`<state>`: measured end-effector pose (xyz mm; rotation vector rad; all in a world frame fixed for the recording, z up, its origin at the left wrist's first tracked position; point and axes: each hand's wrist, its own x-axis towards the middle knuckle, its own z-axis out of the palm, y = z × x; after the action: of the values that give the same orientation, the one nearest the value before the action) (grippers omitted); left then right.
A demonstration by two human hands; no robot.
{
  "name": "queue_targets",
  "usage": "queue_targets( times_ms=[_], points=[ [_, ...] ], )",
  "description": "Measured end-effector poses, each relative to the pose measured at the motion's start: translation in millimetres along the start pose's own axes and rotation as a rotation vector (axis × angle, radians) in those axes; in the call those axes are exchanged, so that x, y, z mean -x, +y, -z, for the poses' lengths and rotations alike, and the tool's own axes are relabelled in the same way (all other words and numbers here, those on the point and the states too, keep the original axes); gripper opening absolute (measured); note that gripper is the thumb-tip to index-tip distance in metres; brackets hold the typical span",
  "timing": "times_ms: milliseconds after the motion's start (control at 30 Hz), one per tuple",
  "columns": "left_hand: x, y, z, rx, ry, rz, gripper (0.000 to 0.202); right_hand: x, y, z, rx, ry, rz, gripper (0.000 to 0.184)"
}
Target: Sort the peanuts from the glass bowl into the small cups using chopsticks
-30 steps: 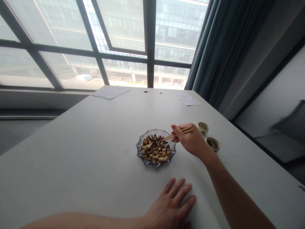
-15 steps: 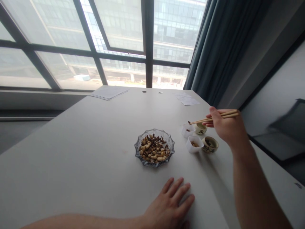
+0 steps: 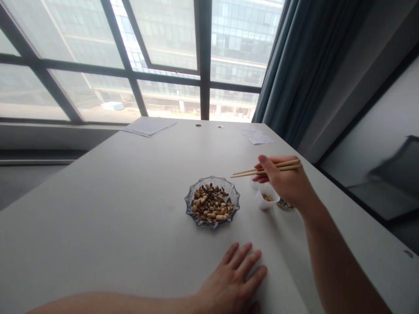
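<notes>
A glass dish [image 3: 190, 206] of mixed peanuts and dark seeds stands near the middle of the white table [image 3: 114, 209]. My right hand [image 3: 288, 183] is closed on a pair of wooden chopsticks [image 3: 258, 170], whose empty tips point left above the table between the dish and the small cups. A small white cup [image 3: 266, 198] with a few bits in it sits just below that hand. Another white cup and two ceramic cups are mostly hidden behind the hand. My left hand [image 3: 232, 281] lies flat on the table near the front edge, fingers spread.
Sheets of paper [image 3: 150, 126] lie at the table's far left, and a smaller sheet [image 3: 258, 137] at the far right. Large windows and a dark curtain [image 3: 294, 74] stand behind the table. A dark panel runs along the right side.
My right hand carried a seed from the dish to the small cups on the right, and now has swung back left toward the dish with empty chopstick tips. My left hand stayed put.
</notes>
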<state>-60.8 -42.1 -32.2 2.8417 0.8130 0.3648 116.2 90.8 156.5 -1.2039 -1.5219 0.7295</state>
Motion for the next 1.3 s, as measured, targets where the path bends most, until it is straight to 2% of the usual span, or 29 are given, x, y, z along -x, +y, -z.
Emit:
queue_targets(
  times_ms=[133, 267, 433, 633, 833, 1067, 1300],
  points=[
    [-0.3, -0.3, -1.9, -0.007, 0.011, -0.005, 0.055, 5.5, 14.7, -27.3, 0.039, -0.186, 0.032, 0.051],
    [-0.3, -1.2, -4.3, -0.019, 0.029, -0.008, 0.055, 8.4, 24.8, -46.4, 0.073, -0.255, 0.052, 0.052],
    [-0.1, -1.7, -1.1, -0.047, 0.070, -0.040, 0.053, 12.6, 25.2, -55.6, 0.108, -0.278, 0.077, 0.049],
    [-1.3, -2.1, 7.3, -0.092, 0.090, -0.053, 0.051, 12.0, 24.4, -55.0, 0.090, -0.225, 0.037, 0.050],
    [-0.5, -2.6, 2.5, -0.092, 0.103, -0.057, 0.054, 7.9, 21.8, -42.9, 0.019, -0.161, -0.013, 0.056],
    [0.0, -1.9, 3.5, -0.074, 0.098, -0.049, 0.052, 2.3, 28.3, -39.5, 0.046, -0.238, -0.072, 0.063],
    [0.0, -1.4, 1.0, -0.055, 0.061, -0.036, 0.056, 2.1, 24.8, -36.9, 0.022, -0.218, -0.107, 0.065]
  ],
)
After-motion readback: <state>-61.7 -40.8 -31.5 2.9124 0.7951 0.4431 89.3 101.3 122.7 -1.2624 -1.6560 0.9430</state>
